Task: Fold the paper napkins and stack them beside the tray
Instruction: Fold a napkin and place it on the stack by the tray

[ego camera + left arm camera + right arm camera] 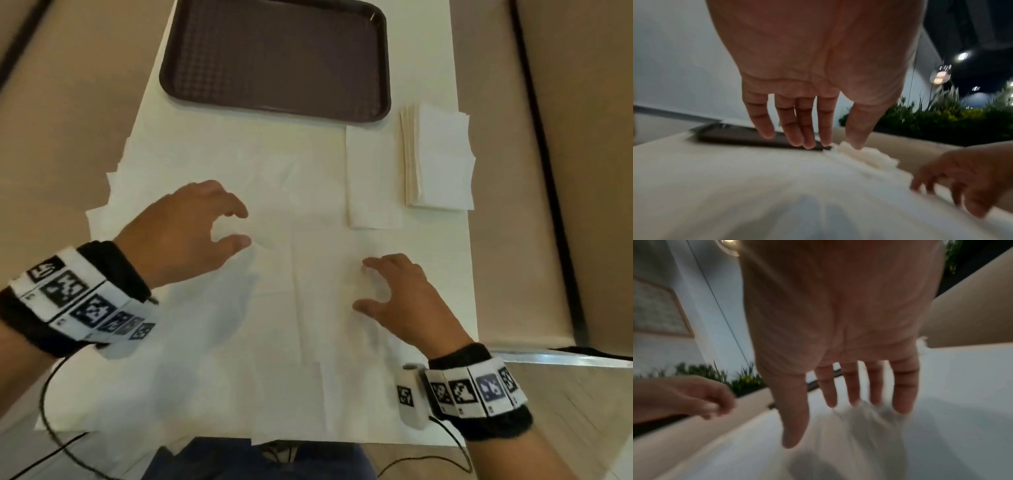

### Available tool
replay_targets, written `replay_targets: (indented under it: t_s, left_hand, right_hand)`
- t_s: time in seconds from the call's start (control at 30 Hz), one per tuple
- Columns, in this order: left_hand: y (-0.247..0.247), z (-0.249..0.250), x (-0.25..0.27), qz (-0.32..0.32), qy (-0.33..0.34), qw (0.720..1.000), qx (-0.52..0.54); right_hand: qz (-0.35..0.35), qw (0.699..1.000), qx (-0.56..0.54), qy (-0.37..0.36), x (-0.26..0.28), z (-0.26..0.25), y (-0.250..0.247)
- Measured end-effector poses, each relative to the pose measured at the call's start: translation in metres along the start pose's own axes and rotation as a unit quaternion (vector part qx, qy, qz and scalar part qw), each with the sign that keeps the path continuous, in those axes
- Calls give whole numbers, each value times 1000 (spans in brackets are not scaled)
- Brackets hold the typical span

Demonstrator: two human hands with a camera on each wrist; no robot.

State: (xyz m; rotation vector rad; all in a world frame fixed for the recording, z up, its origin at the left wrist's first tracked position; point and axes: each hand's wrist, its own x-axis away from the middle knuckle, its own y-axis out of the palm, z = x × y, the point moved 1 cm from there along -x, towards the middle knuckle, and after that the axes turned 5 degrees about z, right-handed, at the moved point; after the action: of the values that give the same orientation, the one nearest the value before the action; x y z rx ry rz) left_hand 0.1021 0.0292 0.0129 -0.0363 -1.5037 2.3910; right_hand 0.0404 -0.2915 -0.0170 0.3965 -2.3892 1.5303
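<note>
A dark brown tray (274,58) lies at the far middle of the white table. Right of its near corner sits a stack of folded white napkins (442,161), with one single folded napkin (373,181) beside it on the left. Unfolded napkins (308,308) lie spread across the near middle. My left hand (239,226) hovers over their left part, fingers loosely bent and holding nothing; in the left wrist view its fingers (797,129) hang straight. My right hand (363,284) has its spread, straight fingertips (902,399) touching a napkin (869,431) that bulges up slightly under them.
More loose napkins (113,192) overhang the table's left edge. Beige bench seats (582,171) run along both sides. A cable (51,428) hangs from my left wrist past the near edge. Plants (941,116) stand behind the far bench.
</note>
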Motion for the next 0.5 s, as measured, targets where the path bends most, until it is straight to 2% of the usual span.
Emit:
replay_targets:
  t_s: [0.07,0.17,0.3,0.5]
  left_hand:
    - [14,-13,33,-66,-19,998,9]
    - [40,-21,64,-135,-29,990,25]
    - [69,-21,82,-132,-6,991,9]
    - [76,-15,86,-103,-37,994,23]
  right_hand:
    - [-3,999,29,-12,6,7,15]
    - [27,999,-11,-12,4,10,26]
    - [61,997,-47,-27,4,12,35]
    - [193,971,-138,-36,15,8,49]
